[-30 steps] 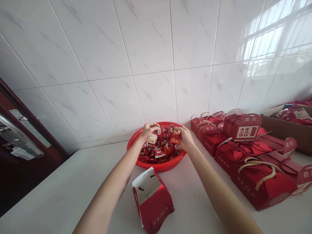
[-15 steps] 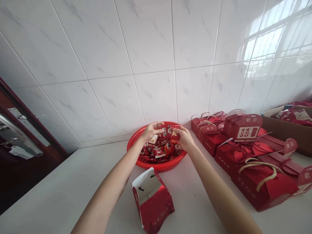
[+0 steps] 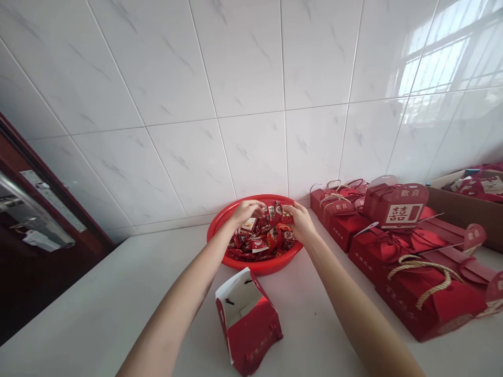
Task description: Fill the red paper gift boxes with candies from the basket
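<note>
A round red plastic basket [image 3: 255, 268] holds a heap of small wrapped candies [image 3: 259, 244], mostly red and some with white labels. Over its left rear part, my left hand [image 3: 248, 211] has its fingers curled in a pinch at the edge of a small wrapped candy. My right hand [image 3: 301, 220] is over the right side, thumb and fingers closed on a red wrapped candy; several upright packets show between the two hands. In front of the basket stands a red gift box [image 3: 253, 335], its top open toward the basket and its white inside showing.
Finished-looking red gift boxes [image 3: 424, 298] with rope handles stand in rows at the right, one small box [image 3: 396, 207] on top. Behind them is a cardboard carton [image 3: 451, 214] with red items. A tiled wall [image 3: 251, 152] backs the white table; a dark door [image 3: 51, 209] is at left.
My hands stay over the basket, and the left fingers shift slightly on the packets. The whole view has drifted a little, moving things slightly rightward.
</note>
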`<state>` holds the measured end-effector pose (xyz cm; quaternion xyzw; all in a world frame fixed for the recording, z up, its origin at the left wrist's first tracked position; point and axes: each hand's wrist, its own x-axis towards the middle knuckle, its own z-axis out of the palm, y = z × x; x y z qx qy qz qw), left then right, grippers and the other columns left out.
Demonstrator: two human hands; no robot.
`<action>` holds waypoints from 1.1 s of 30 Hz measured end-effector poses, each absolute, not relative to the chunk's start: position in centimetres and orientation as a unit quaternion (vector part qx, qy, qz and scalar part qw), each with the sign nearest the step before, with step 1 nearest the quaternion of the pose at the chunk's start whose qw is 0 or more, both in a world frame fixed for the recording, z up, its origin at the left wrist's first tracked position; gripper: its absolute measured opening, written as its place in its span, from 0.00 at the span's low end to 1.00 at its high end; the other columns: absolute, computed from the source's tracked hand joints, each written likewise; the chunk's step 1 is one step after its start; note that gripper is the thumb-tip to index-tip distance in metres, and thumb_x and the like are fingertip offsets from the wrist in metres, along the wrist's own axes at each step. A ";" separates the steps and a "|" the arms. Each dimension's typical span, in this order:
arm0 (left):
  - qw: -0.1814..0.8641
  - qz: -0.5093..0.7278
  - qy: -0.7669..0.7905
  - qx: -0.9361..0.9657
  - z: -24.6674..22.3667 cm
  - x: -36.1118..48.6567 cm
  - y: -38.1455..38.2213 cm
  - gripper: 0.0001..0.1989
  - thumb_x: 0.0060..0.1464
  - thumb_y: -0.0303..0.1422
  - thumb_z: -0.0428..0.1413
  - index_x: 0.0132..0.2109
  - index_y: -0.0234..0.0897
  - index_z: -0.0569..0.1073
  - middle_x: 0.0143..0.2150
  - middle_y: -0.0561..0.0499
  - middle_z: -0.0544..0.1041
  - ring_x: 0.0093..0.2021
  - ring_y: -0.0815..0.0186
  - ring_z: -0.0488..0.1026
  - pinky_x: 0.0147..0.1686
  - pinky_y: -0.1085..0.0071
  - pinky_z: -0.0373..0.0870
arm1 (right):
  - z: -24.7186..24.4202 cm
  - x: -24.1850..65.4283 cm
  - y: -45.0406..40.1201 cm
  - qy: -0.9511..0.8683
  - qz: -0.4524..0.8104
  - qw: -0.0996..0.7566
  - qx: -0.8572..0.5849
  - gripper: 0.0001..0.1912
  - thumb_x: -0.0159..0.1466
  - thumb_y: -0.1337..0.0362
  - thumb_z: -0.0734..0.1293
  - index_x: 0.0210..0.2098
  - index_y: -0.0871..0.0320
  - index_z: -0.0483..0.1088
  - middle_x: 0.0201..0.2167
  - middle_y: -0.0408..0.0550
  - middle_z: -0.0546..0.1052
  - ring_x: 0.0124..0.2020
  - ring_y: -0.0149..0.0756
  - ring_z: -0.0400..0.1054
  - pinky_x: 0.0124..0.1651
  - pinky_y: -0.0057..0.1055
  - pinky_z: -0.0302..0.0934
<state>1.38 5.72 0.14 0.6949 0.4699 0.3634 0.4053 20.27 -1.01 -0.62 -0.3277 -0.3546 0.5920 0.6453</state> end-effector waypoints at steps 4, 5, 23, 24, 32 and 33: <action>0.347 0.282 0.534 0.718 -1.8 -0.1 6.9 0.05 0.37 0.28 0.58 0.25 0.38 0.78 0.29 0.48 0.81 0.30 0.62 0.75 0.30 0.70 0.70 | -0.8 20.2 -0.8 -0.351 0.587 0.649 -0.334 0.12 0.44 0.62 0.73 0.23 0.54 0.65 0.22 0.38 0.72 0.23 0.31 0.64 0.22 0.26 0.59; 0.337 0.261 0.541 0.725 -2.1 -0.4 7.1 0.05 0.36 0.27 0.58 0.24 0.38 0.78 0.31 0.47 0.82 0.30 0.61 0.75 0.29 0.71 0.69 | -0.8 20.2 -0.8 -0.351 0.586 0.649 -0.335 0.12 0.44 0.62 0.73 0.23 0.54 0.64 0.22 0.38 0.72 0.23 0.31 0.65 0.22 0.27 0.59; 0.183 0.032 0.560 0.808 -3.6 0.5 7.8 0.08 0.61 0.36 0.59 0.39 0.35 0.76 0.37 0.50 0.78 0.37 0.66 0.75 0.42 0.65 0.73 | -0.4 20.2 -1.3 -0.348 0.591 0.646 -0.335 0.12 0.44 0.62 0.72 0.21 0.54 0.64 0.21 0.38 0.71 0.23 0.31 0.63 0.23 0.27 0.57; 0.174 0.024 0.566 0.806 -3.7 0.4 8.0 0.08 0.61 0.36 0.59 0.39 0.35 0.76 0.37 0.50 0.77 0.37 0.66 0.75 0.42 0.65 0.73 | -0.4 20.2 -1.3 -0.348 0.592 0.646 -0.334 0.12 0.44 0.62 0.72 0.21 0.54 0.64 0.21 0.38 0.71 0.23 0.31 0.63 0.23 0.27 0.57; 0.116 -0.013 0.585 0.802 -3.7 0.3 7.9 0.08 0.62 0.35 0.58 0.44 0.34 0.76 0.45 0.47 0.77 0.46 0.62 0.75 0.48 0.59 0.74 | -0.3 20.1 -1.6 -0.351 0.596 0.646 -0.324 0.12 0.44 0.62 0.73 0.22 0.54 0.65 0.22 0.38 0.71 0.24 0.31 0.65 0.21 0.26 0.59; 0.117 -0.010 0.580 0.806 -3.7 0.3 7.8 0.08 0.63 0.35 0.58 0.45 0.35 0.76 0.46 0.47 0.77 0.47 0.61 0.75 0.48 0.59 0.74 | -0.3 20.1 -1.6 -0.350 0.596 0.646 -0.323 0.11 0.44 0.62 0.73 0.22 0.54 0.65 0.22 0.38 0.71 0.23 0.31 0.65 0.21 0.26 0.59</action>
